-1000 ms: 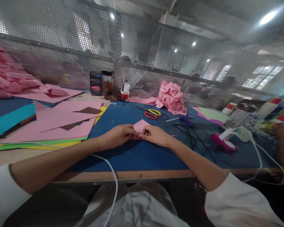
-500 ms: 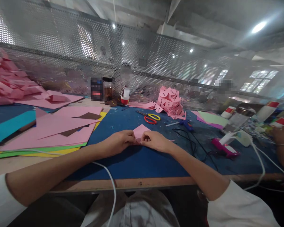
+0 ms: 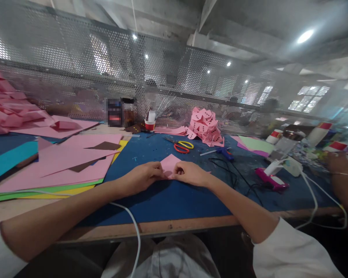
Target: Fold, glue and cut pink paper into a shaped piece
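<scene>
A small piece of pink paper point(image 3: 170, 161) lies on the blue mat point(image 3: 159, 206), one corner pointing away from me. My left hand point(image 3: 149, 173) pinches its near left edge, with fingers closed. At the near right edge my right hand point(image 3: 188, 172) pinches the same paper, thumb and forefinger bent together. The fingers hide the paper's lower edge and sides. Beyond the hands, scissors point(image 3: 183, 146) with one red and one yellow handle rest on the mat. A blue glue gun point(image 3: 224, 153) with a trailing black cable lies right of them.
Pink sheets point(image 3: 75, 154) are stacked at left, below a heap of folded pink pieces point(image 3: 11, 104). Dotted pink pieces point(image 3: 204, 125) are piled at the back. A magenta device point(image 3: 271, 180) and a co-worker's hand point(image 3: 340, 164) are at right. A white cable point(image 3: 135, 222) hangs over the edge.
The view has shifted slightly, moving the surroundings a little left. Both hands keep their pinch on the pink paper and have moved only slightly apart.
</scene>
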Demonstrator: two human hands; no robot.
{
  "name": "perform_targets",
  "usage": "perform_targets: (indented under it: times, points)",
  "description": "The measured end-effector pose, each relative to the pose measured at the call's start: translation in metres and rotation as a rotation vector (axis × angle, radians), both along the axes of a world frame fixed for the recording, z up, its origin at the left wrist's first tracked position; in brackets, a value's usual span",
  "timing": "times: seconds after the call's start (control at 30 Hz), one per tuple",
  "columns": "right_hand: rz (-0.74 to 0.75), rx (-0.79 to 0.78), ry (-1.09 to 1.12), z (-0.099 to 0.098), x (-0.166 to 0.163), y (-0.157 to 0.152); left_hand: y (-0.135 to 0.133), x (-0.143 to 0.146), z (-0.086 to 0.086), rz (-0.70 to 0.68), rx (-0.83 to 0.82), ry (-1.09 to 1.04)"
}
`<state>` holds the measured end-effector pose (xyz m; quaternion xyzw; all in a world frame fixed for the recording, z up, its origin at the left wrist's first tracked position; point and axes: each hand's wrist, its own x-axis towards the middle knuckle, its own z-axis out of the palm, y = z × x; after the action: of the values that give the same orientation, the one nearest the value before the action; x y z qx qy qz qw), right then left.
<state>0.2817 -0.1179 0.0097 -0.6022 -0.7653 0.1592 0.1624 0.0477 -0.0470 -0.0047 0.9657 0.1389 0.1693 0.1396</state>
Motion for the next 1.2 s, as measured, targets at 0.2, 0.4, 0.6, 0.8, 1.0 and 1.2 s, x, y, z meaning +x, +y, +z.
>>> perform_targets:
  times: [0.2, 0.4, 0.6, 0.8, 1.0, 1.2]
  points:
    - [0.002, 0.005, -0.009, -0.001, 0.007, -0.001, 0.000, 0.000, 0.001, -0.005, -0.014, -0.002]
    - [0.000, -0.023, 0.001, 0.001, 0.010, 0.000, 0.002, 0.000, -0.002, 0.000, -0.034, -0.008]
    - [-0.005, -0.044, 0.006, 0.006, 0.018, -0.007, 0.004, 0.000, -0.003, -0.005, -0.038, -0.005]
    - [-0.016, -0.046, 0.010, 0.009, 0.027, -0.013, 0.003, -0.001, -0.001, -0.010, -0.031, 0.001]
    - [-0.033, -0.057, 0.011, 0.010, 0.041, -0.019, 0.003, 0.001, -0.001, 0.002, -0.041, 0.005]
    - [-0.042, -0.057, 0.009, 0.010, 0.050, -0.022, 0.006, 0.000, -0.005, 0.001, -0.057, 0.006]
